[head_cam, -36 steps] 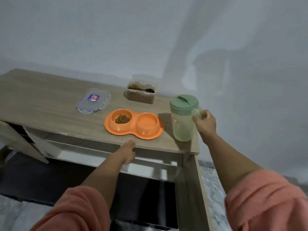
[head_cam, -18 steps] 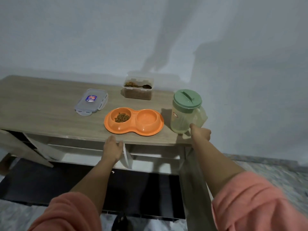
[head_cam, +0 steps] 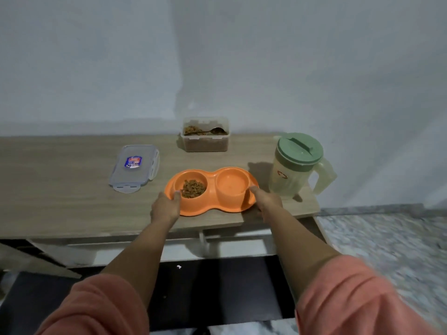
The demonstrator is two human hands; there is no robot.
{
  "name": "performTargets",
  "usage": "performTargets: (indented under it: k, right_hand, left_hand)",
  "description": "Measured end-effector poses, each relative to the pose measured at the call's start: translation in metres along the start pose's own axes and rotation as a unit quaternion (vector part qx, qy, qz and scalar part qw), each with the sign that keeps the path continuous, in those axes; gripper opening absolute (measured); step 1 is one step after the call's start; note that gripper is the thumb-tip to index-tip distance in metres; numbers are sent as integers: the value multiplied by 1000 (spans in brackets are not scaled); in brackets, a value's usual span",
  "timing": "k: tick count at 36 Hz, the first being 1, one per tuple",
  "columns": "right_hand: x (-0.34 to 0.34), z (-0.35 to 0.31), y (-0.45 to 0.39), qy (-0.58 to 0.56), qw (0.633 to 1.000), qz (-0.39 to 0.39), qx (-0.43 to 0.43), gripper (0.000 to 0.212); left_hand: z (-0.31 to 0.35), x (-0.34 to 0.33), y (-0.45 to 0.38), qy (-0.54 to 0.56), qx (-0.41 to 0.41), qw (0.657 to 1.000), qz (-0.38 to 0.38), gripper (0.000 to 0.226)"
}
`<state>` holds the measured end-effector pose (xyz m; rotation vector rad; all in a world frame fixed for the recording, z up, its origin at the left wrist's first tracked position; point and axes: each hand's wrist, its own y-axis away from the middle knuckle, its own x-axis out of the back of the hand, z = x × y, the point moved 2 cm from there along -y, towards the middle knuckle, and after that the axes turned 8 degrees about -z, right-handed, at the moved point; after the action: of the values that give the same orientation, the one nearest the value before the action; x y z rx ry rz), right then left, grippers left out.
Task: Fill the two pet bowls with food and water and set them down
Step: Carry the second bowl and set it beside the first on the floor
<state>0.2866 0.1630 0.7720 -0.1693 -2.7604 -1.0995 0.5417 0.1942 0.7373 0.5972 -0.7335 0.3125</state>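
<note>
An orange double pet bowl [head_cam: 212, 204] sits near the front edge of the wooden table [head_cam: 60, 204]. Its left cup holds brown kibble [head_cam: 192, 187]; its right cup [head_cam: 231, 183] looks filled with water. My left hand [head_cam: 167, 207] grips the bowl's left end, thumb over the rim. At the bowl's right end my right hand [head_cam: 266, 200] grips it the same way. To the right of the bowl stands a pale jug with a green lid [head_cam: 298, 163], touched by neither hand.
An open clear food container [head_cam: 205, 141] with kibble and a spoon stands at the back against the wall. Its lid [head_cam: 134, 168] lies flat to the left of the bowl. The table's right edge is just past the jug. Below is dark floor and marbled tiling.
My right hand has let go of the jug's handle and come to the bowl's right end. My left hand rose from the table's front edge onto the bowl's left end.
</note>
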Motion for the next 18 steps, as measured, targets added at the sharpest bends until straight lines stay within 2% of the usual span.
performTargets:
  k: [7,12,18]
  right_hand:
    - [-27,-6,-1,41,998,56,-9,67]
    - [-35,-2,3,58,994,89,-22,55]
    - [-37,15,20,50,992,113,-24,51]
  left_hand:
    - [9,14,-32,-69,-5,996,-56,55]
    - [9,17,-37,-50,-3,996,-71,49]
    - [7,19,-30,-61,-14,995,-75,48]
